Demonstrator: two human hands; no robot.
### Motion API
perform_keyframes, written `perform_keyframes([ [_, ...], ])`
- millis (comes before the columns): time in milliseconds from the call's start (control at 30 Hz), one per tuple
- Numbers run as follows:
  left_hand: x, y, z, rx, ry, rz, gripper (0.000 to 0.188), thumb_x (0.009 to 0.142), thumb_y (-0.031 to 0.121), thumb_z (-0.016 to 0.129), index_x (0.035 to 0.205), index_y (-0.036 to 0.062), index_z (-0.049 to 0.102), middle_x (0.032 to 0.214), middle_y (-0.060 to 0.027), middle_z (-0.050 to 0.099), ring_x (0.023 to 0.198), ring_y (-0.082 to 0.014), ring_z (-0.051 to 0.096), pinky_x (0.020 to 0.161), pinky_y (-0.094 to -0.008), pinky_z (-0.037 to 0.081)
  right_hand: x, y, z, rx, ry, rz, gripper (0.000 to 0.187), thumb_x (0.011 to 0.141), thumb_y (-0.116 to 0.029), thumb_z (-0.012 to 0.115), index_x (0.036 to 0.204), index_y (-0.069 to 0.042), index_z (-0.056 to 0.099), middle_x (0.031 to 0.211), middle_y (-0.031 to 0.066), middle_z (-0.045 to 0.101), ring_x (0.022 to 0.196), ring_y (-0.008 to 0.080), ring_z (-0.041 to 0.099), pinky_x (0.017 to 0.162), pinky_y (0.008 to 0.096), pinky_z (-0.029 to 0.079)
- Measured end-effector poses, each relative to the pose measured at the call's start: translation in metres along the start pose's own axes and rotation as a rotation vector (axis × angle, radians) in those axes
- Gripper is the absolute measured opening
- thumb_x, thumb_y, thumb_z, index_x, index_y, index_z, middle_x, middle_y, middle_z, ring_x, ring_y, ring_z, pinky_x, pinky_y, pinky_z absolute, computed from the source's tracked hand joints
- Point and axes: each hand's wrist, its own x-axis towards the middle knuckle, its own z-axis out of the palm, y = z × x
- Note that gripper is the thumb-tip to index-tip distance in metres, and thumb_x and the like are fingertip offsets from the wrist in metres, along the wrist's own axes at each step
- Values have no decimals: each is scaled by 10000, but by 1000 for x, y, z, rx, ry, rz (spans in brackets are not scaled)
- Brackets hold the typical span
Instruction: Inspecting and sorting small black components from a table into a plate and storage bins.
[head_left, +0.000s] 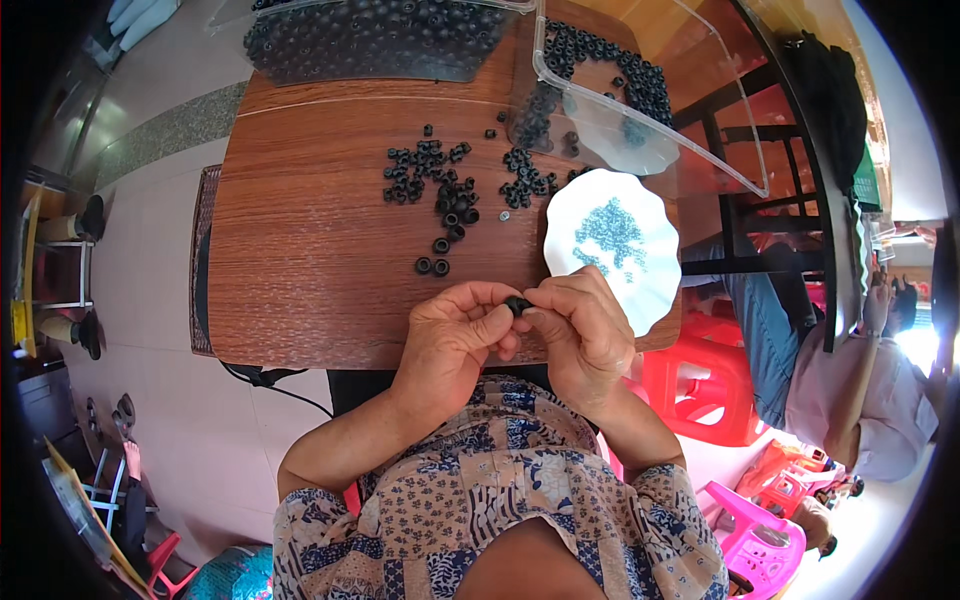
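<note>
Close to my body, over the table's near edge, my left hand and my right hand meet fingertip to fingertip. Both are closed in a pinch on one small round black part, mostly covered by the fingers. Beyond them, loose black ring-shaped parts trail across the wooden table toward smaller black parts. Just past my right hand lies a white plate with a scalloped rim. A pile of tiny grey-blue pieces rests in it. One small greyish disc sits left of the plate.
At the far left of the table stands a clear bin full of black parts. Another clear bin at far right holds more black parts. Red stools and a seated person are to the right.
</note>
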Motion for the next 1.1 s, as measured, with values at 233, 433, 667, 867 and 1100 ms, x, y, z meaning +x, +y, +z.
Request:
perform_keyframes([
  [233,2,-2,-1,-16,15,-13,155,928,65,573,1059,-12,605,896,-96,642,742,-144,575,694,-283,467,0,0,-2,-55,-30,-37,321,577,120,713,879,42,636,786,112,615,667,229,557,546,297,448],
  [433,2,-1,4,19,90,48,157,910,62,607,1041,-25,607,896,-83,658,757,-127,608,728,-244,508,-5,-3,0,-109,-63,-40,354,610,114,689,956,65,633,890,154,604,722,266,552,590,327,453],
  [667,4,-7,5,81,94,139,134,898,38,616,1012,-31,613,937,-98,669,823,-142,644,775,-262,534,-5,0,-5,-107,-104,-35,374,589,134,657,955,63,624,885,154,595,705,269,540,575,341,445],
  [867,5,-9,8,170,103,174,120,893,20,617,998,-37,616,944,-100,673,797,-150,654,766,-263,541,-2,3,-5,-65,-75,4,344,578,153,627,903,43,616,819,132,592,684,262,543,549,327,440],
  [1100,4,-11,8,137,102,169,132,894,16,613,1014,-40,613,938,-99,673,792,-153,657,765,-263,543,-2,3,-1,-66,-53,37,323,593,142,633,896,34,612,806,125,586,689,266,544,556,335,442],
])
